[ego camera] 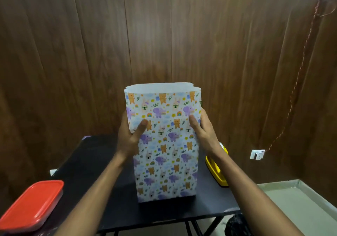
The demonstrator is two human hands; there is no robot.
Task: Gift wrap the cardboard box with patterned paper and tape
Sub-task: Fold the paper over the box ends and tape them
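Note:
A tall box wrapped in white paper printed with bears, elephants and rainbows (165,148) stands on end on the black table (94,177). The paper rises past the box as an open sleeve with its white inside showing at the top. The cardboard itself is hidden under the paper. My left hand (130,137) grips the left side of the box, thumb on the front face, fingers behind. My right hand (203,132) grips the right side the same way, thumb on the front.
A red-lidded plastic container (31,204) sits at the table's front left corner. A yellow object (217,170), partly hidden by my right forearm, lies on the table's right edge. Wood panelling stands behind. A white wall hook (257,154) with a red cord hangs at right.

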